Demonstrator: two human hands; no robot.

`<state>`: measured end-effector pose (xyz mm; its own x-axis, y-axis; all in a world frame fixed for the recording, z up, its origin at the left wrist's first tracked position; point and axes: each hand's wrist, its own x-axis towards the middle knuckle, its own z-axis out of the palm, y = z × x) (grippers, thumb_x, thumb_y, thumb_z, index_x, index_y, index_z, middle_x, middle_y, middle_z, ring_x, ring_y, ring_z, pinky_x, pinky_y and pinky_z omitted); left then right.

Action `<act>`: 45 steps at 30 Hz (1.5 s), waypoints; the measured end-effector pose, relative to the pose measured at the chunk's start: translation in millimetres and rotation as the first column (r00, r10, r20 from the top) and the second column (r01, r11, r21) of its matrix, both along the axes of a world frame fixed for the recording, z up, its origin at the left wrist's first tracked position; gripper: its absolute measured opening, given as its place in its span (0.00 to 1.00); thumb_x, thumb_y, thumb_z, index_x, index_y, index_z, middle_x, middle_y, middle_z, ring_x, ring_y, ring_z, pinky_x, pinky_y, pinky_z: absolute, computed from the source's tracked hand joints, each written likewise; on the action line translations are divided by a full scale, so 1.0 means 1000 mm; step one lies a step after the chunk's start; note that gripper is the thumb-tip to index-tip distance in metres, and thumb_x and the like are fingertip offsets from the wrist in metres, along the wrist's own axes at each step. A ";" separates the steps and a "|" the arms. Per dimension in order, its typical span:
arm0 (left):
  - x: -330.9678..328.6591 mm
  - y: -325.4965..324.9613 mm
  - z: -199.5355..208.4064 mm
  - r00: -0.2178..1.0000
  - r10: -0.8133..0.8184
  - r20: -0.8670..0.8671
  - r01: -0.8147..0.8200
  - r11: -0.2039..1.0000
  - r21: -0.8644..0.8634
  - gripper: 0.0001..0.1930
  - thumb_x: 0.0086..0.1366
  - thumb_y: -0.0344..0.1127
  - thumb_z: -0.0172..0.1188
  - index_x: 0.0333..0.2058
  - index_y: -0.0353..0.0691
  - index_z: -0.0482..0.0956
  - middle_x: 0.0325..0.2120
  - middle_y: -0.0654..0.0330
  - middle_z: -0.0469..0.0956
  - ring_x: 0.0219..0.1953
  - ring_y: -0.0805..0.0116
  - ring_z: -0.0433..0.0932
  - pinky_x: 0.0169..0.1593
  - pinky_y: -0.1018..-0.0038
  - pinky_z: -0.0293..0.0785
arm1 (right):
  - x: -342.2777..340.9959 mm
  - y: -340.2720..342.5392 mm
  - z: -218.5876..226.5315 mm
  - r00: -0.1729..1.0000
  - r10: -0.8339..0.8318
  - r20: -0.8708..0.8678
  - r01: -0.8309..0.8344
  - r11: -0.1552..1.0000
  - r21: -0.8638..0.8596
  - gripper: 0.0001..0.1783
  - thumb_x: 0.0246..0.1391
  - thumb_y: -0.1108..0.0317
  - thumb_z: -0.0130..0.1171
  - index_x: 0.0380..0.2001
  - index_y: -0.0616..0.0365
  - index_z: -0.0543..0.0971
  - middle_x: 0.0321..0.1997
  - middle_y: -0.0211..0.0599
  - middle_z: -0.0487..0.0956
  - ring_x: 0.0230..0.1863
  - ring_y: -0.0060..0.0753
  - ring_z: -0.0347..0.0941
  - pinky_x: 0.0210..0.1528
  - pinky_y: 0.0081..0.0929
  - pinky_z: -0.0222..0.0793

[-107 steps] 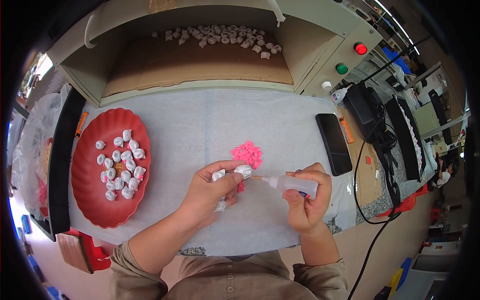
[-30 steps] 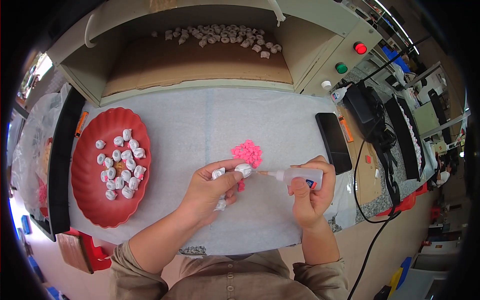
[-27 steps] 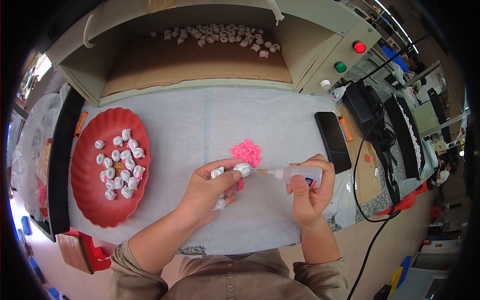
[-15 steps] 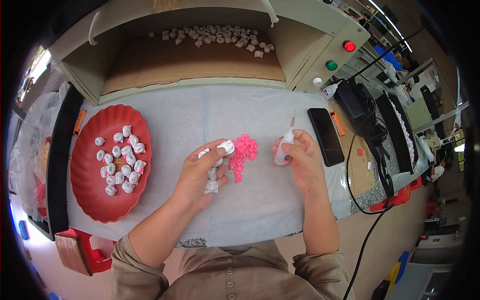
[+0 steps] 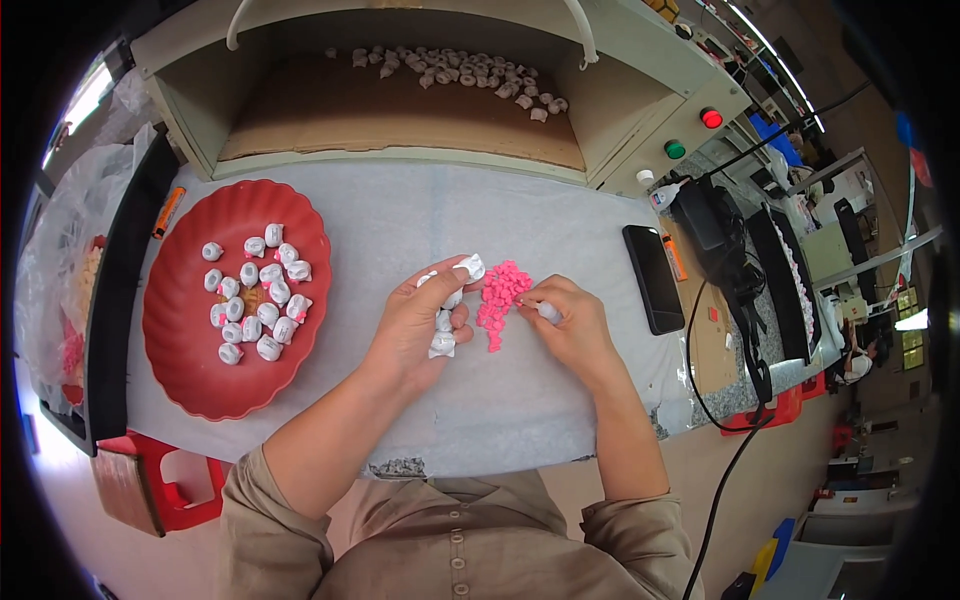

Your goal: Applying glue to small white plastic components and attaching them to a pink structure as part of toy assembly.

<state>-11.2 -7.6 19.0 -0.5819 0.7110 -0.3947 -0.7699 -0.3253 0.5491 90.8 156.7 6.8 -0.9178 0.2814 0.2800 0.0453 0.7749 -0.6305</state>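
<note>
My left hand (image 5: pixel 408 322) is closed around several small white molded figures (image 5: pixel 441 345), with one pinched at the top between thumb and forefinger. Close to its right lies a heap of tiny pink pieces (image 5: pixel 505 288) on the white-covered table. My right hand (image 5: pixel 578 328) reaches to the right edge of that heap, thumb and forefinger pressed together there. A small white squeeze bottle (image 5: pixel 549 312) is tucked in the same hand, mostly hidden by the fingers. Whether a pink piece sits between those fingertips is too small to tell.
To the left stands a scalloped red dish (image 5: pixel 180 375) holding white figures, some with pink bits. A box-like cabinet (image 5: pixel 400 128) with more white figures spans the back. On the right lie a black phone (image 5: pixel 652 280), an orange lighter (image 5: pixel 675 258) and a black cable (image 5: pixel 690 370).
My right hand has moved left and down to the pink heap, and the squeeze bottle has tipped from upright into the hand. My left hand keeps its hold on the white figures.
</note>
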 end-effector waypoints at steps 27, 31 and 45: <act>0.019 0.006 -0.007 0.909 -0.151 -0.388 0.098 0.983 -0.155 0.13 0.54 0.28 0.57 0.40 0.37 0.73 0.28 0.65 0.70 0.21 0.80 0.67 0.20 0.83 0.63 | 0.009 -0.030 0.014 0.999 -0.033 0.004 0.012 0.268 -0.963 0.05 0.45 0.70 0.59 0.26 0.59 0.75 0.24 0.29 0.73 0.22 0.16 0.63 0.22 0.14 0.56; 0.019 0.005 -0.005 0.907 -0.165 -0.386 0.105 0.980 -0.172 0.13 0.53 0.28 0.57 0.40 0.37 0.73 0.27 0.65 0.70 0.19 0.80 0.66 0.21 0.84 0.63 | 0.010 -0.029 0.015 1.000 -0.019 0.021 0.025 0.267 -0.963 0.05 0.45 0.69 0.59 0.25 0.58 0.75 0.23 0.28 0.73 0.21 0.15 0.63 0.20 0.14 0.56; 0.020 0.005 -0.008 0.872 -0.214 -0.441 0.125 0.967 -0.223 0.13 0.54 0.28 0.56 0.40 0.37 0.74 0.25 0.64 0.73 0.20 0.82 0.66 0.21 0.86 0.61 | 0.008 -0.030 0.018 0.997 -0.058 0.051 0.067 0.303 -0.951 0.09 0.46 0.69 0.59 0.31 0.60 0.74 0.24 0.29 0.73 0.23 0.15 0.64 0.20 0.13 0.57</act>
<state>8.6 -2.2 11.3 -0.6057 0.7571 -0.2449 -0.4512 -0.0733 0.8894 98.9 126.3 24.5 -0.8853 0.4048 -0.2290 0.0720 -0.3671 -0.9274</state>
